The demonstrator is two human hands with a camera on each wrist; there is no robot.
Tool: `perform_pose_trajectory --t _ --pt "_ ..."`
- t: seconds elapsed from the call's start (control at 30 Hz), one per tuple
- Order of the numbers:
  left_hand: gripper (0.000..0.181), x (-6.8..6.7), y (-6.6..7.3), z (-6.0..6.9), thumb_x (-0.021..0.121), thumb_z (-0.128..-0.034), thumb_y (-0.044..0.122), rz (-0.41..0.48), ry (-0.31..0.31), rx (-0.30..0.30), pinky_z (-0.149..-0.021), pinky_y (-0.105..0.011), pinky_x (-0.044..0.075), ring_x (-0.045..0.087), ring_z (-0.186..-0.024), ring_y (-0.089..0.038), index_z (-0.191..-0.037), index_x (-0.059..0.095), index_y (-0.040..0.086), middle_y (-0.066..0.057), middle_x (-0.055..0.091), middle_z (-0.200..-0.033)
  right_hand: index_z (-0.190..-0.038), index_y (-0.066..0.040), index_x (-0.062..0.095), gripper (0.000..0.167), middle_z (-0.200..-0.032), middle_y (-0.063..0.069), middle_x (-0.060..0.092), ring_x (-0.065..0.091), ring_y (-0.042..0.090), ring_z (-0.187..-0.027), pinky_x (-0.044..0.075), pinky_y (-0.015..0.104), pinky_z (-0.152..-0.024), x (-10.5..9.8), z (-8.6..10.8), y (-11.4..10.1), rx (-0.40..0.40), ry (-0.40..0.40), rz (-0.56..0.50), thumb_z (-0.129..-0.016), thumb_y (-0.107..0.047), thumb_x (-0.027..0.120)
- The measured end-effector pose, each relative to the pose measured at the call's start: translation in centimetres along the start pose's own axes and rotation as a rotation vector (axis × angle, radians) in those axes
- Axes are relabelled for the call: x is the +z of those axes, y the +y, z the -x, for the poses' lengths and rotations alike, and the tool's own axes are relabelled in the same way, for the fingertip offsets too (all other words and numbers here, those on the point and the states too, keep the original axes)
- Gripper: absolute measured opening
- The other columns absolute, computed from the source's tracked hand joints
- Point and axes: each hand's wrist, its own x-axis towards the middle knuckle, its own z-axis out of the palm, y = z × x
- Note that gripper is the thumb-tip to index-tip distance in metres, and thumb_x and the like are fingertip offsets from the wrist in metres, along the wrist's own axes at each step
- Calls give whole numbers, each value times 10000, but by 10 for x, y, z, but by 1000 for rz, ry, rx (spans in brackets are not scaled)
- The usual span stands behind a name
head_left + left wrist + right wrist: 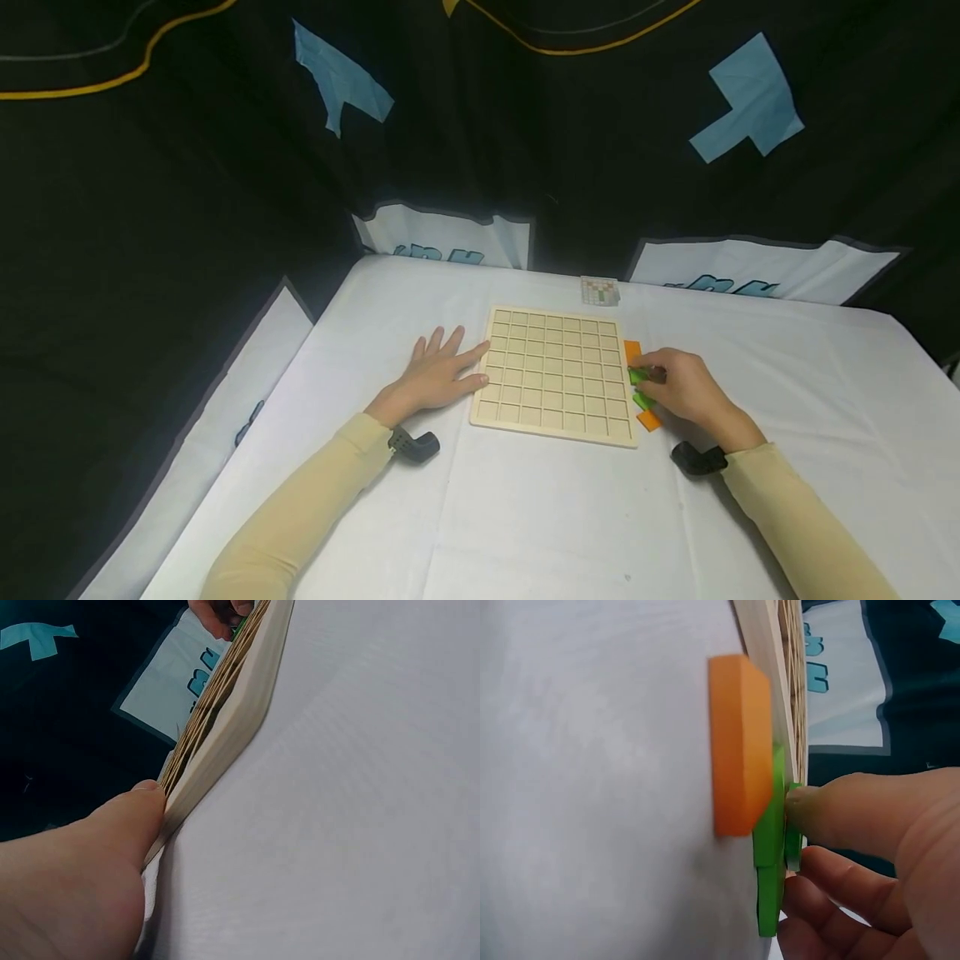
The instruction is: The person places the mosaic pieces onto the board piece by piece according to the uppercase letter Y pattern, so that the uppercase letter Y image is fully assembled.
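Observation:
A pale wooden grid board (555,375) with square cells lies flat on the white table. My left hand (431,375) rests on the cloth to its left, fingers spread; thumb and index finger touch the board's left edge. Along the board's right edge, my right hand (682,387) pinches a small green block (793,829) between thumb and fingers. Close below it in the right wrist view are another green block (768,844) and an orange block (739,746). A longer orange piece (632,350) lies by the board beyond the right fingertips, which partly cover the green pieces.
A small transparent card or case (600,291) with a coloured grid lies behind the board. White cloth covers the table (540,517). Dark curtains (555,150) with blue patches hang behind and at the left.

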Motion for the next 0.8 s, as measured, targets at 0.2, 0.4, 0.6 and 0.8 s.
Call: perform_pose_trajectory --t 0.2,0.4,0.6,0.8 --pt "674 -1 0 1 417 -1022 606 1 -3 6 -1247 -687 -16 -28 -1568 -509 -1619 274 328 -195 69 -1720 -1157 45 735 308 -1004 185 706 567 254 -834 507 348 -728 2 0 1 5 1 -8 -858 -22 754" --pt "673 -3 0 2 427 -1023 596 10 -2 1 -1247 -686 -22 -33 -1568 -511 -1620 276 324 -201 72 -1719 -1130 57 744 277 -1015 199 707 562 243 -810 501 324 -701 3 -1 3 -3 10 -25 -863 -16 751" --pt "674 -3 0 4 430 -1021 594 5 1 1 -1247 -689 -16 -28 -1570 -508 -1619 279 323 -201 78 -1718 -1107 64 747 254 -1029 215 712 577 239 -804 518 321 -698 3 -1 4 -18 12 -37 -864 -9 746" --pt "672 -2 1 3 430 -1021 597 8 3 1 -1249 -684 -24 -34 -1571 -501 -1618 282 327 -196 75 -1720 -1110 65 747 258 -1044 220 715 589 244 -817 539 343 -725 3 -1 5 -12 10 -32 -868 -22 750"
